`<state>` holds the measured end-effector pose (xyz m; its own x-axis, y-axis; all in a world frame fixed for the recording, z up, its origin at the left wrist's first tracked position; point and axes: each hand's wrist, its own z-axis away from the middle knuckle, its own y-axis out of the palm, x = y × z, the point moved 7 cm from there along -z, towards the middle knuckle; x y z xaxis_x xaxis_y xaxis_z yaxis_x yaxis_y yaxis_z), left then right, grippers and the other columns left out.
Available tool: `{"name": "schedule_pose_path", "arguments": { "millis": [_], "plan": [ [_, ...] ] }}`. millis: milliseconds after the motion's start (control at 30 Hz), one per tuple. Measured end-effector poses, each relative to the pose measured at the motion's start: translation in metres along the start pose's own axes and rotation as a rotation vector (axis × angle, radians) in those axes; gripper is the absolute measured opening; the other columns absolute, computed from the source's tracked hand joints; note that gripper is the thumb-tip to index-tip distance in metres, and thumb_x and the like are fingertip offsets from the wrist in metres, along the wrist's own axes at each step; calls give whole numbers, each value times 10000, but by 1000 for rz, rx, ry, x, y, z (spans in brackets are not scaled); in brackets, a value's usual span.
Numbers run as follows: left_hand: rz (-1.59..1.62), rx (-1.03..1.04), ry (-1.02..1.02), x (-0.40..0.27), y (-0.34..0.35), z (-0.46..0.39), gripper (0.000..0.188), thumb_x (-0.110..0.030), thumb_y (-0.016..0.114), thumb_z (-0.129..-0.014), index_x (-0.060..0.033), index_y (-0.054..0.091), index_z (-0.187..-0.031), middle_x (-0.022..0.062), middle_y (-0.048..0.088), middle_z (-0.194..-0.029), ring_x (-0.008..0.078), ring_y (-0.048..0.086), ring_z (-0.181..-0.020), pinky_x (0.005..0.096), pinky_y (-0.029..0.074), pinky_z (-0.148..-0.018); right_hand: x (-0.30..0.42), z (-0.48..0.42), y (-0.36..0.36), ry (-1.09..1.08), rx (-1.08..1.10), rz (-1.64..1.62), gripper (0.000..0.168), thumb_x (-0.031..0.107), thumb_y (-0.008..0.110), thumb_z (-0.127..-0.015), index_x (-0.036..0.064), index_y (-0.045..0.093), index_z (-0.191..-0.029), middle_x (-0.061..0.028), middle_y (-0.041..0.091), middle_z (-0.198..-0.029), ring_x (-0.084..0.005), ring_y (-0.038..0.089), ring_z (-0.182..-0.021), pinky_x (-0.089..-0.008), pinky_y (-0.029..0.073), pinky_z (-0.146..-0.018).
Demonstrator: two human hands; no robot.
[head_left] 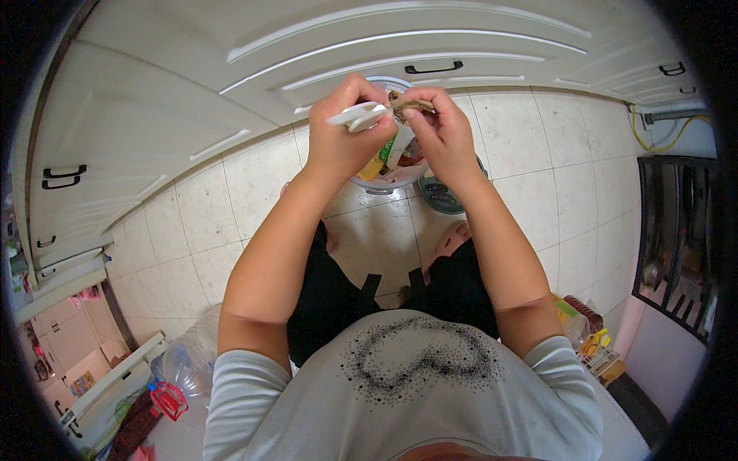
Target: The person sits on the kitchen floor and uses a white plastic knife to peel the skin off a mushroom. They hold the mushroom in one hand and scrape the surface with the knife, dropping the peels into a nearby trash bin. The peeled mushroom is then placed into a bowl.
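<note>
My left hand [349, 124] is closed around a white handle [363, 117], seemingly of a small kitchen tool; its working end is hidden near the fingertips. Between the thumb and fingers of my right hand [441, 127] is a small brownish piece [416, 106], perhaps food, touching or nearly touching the tool's end. Both hands are over a round pale bin [387, 185] holding wrappers, among them a green and yellow one [379, 158], and other scraps. Beside the bin, partly under my right forearm, a dark green basin [444, 203] holds dark objects that I cannot identify.
White cabinets with a black drawer handle [433, 68] stand just beyond the bin. My pink shoes [452, 239] are on the tiled floor [369, 230]. Large clear plastic bottles [187, 357] stand at the lower left. A black rack [674, 248] is at the right, with a yellow hose [637, 135] beyond it.
</note>
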<state>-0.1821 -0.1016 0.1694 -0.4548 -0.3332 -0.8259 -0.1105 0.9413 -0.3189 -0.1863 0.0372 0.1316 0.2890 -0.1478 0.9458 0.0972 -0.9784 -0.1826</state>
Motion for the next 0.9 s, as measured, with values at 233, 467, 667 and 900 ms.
{"name": "schedule_pose_path", "arguments": {
  "millis": [233, 467, 667, 900],
  "plan": [
    [5, 43, 82, -5, 5, -3, 208, 25, 651, -652, -42, 497, -775, 67, 609, -767, 106, 577, -709, 247, 484, -659, 2, 2, 6, 47, 75, -2, 170, 36, 543, -832, 15, 543, -1001, -57, 581, -936, -113, 558, -837, -239, 460, -741],
    [62, 27, -33, 2, -1, -2, 206, 21, 653, -653, -38, 499, -776, 69, 610, -779, 101, 575, -711, 237, 479, -655, 0, 0, 5, 78, 72, -57, 182, 40, 541, -846, 27, 543, -1028, -10, 586, -860, -43, 527, -717, -185, 438, -616],
    [61, 67, 34, 0, 6, -3, 207, 12, 654, -658, -41, 499, -783, 61, 605, -780, 97, 569, -726, 232, 473, -667, 4, 3, 9, 116, 118, 91, 208, 60, 577, -811, 36, 556, -1016, -113, 608, -924, -174, 607, -853, -272, 492, -721],
    [76, 55, -102, 8, 1, -2, 201, 9, 657, -666, -45, 501, -780, 48, 601, -777, 96, 567, -726, 232, 472, -665, -2, 1, 5, 145, 110, -16, 208, 60, 574, -807, 24, 551, -1011, -115, 610, -911, -183, 613, -828, -276, 493, -710]
  ]
}}
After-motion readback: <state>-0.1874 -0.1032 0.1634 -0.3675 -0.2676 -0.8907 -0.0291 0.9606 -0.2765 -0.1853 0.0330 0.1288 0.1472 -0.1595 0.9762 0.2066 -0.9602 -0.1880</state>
